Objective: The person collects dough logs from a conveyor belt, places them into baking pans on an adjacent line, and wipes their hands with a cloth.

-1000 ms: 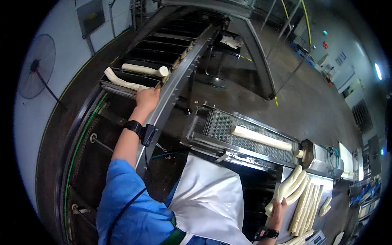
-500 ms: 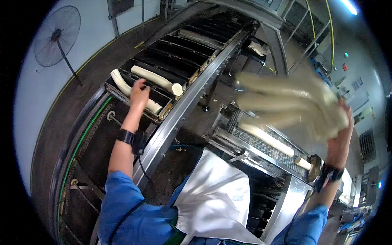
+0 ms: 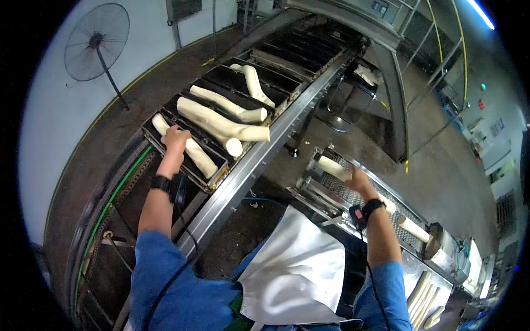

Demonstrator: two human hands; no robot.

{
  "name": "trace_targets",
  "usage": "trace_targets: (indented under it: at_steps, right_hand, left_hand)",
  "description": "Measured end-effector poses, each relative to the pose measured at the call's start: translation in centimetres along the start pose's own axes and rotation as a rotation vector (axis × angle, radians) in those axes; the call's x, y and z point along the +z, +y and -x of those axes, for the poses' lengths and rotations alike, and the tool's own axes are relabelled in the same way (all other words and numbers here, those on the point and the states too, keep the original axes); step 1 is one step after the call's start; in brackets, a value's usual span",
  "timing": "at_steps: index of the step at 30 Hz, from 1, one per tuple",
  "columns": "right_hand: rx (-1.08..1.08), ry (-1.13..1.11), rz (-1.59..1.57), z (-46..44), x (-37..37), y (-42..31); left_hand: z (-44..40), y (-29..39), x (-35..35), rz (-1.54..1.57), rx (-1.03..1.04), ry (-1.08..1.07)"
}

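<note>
My left hand [image 3: 175, 144] is closed around the middle of a pale dough log [image 3: 200, 159] lying in the nearest black pan [image 3: 153, 139]. In the pans beyond it, more dough logs [image 3: 251, 132] [image 3: 226, 102] [image 3: 253, 83] lie at angles, some overlapping and resting across the rims. Over on the mesh belt [image 3: 349, 194], my right hand [image 3: 361, 183] is on another dough log [image 3: 333, 167], fingers curled over it. The hand and wrist cover the middle of that log. A shorter dough piece [image 3: 413, 228] lies farther down the same belt.
A steel rail [image 3: 259, 165] runs along the row of black pans, which continues toward a metal frame [image 3: 389, 105]. At lower right, several thin dough strips [image 3: 422, 298] lie on a surface. A stool [image 3: 353, 83] and a standing fan [image 3: 96, 41] are farther off.
My right hand has come down from holding up several dough logs to the mesh belt. Those logs now lie across the pans. My left hand stays at the nearest pan.
</note>
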State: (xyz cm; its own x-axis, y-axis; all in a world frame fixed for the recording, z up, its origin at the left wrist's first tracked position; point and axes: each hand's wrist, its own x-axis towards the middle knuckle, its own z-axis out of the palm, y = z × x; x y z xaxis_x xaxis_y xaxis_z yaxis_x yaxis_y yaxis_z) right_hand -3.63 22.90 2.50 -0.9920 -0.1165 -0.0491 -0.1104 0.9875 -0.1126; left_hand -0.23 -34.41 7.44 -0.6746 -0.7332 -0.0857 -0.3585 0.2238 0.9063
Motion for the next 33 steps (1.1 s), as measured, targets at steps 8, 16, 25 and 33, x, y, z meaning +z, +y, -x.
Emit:
trace_targets:
  at_steps: [8,16,25,33]
  right_hand:
    - [0.025,0.065,-0.029,-1.0,1.9,0.5]
    - [0.164,0.124,-0.575,6.5,-14.5,6.4]
    - [0.803,0.034,0.121,31.1,-9.6,29.4]
    - [0.755,0.09,-0.018,29.6,-7.0,27.3]
  left_hand:
    - [10.0,4.5,1.1,-0.209,0.458,-0.03]
    - [6.0,8.4,2.9,0.241,0.122,-0.113]
    - [1.5,9.3,2.5,0.937,-0.032,-0.394]
    - [-3.1,20.7,6.1,0.507,0.131,-0.516]
